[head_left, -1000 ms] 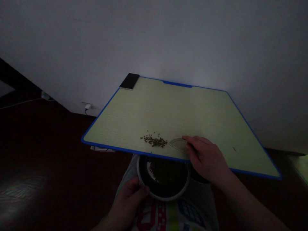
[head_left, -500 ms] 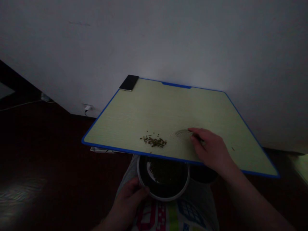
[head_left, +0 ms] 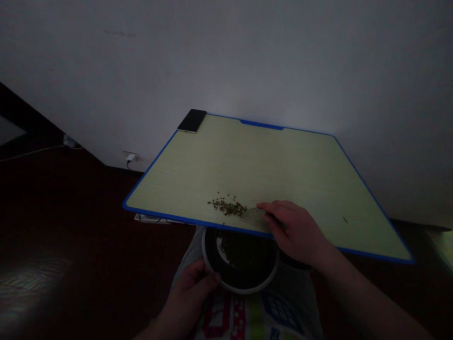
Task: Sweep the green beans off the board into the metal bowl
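On the pale tabletop (head_left: 276,165), near its front edge, lies a loose patch of small brownish-green beans (head_left: 230,207). My right hand (head_left: 297,231) is closed on a see-through curved piece with fine marks along its rim, which looks like a protractor (head_left: 252,213). Its curved edge lies at the right side of the beans. Below the table edge, a round bowl (head_left: 246,289) with a light rim and dark inside rests at my lap, holding many dark green beans. My left hand (head_left: 193,288) grips the bowl's left rim between thumb and fingers.
A dark phone (head_left: 192,121) lies at the table's back left corner. Blue edging (head_left: 262,124) runs round the tabletop, against a pale wall (head_left: 226,61). A small dark sliver (head_left: 345,219) lies on the right. Another dark round container (head_left: 295,262) is partly hidden under my right hand.
My right hand has moved left and slightly toward me with the protractor, from apart from the beans to their right edge. The left hand keeps its grip on the bowl.
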Available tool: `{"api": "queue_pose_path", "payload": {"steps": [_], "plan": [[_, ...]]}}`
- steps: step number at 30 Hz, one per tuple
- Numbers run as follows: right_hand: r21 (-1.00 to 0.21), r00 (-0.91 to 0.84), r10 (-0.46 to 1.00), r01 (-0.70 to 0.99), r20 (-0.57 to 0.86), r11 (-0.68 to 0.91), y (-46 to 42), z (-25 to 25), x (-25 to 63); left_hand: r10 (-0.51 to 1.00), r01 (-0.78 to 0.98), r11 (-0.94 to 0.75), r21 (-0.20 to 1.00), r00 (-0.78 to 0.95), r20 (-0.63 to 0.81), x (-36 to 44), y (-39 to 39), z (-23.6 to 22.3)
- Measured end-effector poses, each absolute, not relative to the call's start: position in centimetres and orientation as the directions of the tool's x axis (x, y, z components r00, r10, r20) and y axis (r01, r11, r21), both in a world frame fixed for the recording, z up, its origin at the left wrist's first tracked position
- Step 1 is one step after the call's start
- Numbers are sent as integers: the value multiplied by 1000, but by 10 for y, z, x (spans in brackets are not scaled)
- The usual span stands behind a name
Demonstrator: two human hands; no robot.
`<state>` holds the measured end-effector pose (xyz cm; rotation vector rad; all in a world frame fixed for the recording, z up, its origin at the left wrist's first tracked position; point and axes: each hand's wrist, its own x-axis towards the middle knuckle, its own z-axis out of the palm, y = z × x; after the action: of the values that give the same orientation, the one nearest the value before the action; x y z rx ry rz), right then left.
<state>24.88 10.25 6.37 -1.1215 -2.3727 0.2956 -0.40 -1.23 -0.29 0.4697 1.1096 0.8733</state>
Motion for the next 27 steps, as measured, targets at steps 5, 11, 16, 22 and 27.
{"api": "queue_pose_path", "payload": {"steps": [5,11,16,22,27], "plan": [[-396,-612,717,599,334,696,116,65,217,808,-394,578,715,153,-568,-7,-16,0],[-426,-676,661,519,326,741,118,65,201,822,-426,550,718,126,-555,-15,-17,5],[-402,-685,635,500,358,767,111,65,207,815,-448,562,695,156,-558,-18,-18,4],[-309,-570,702,637,427,706,93,72,233,817,-396,565,724,146,-558,-17,-19,-2],[-205,-530,713,718,459,665,80,67,239,817,-357,570,740,144,-559,-15,-16,-6]]}}
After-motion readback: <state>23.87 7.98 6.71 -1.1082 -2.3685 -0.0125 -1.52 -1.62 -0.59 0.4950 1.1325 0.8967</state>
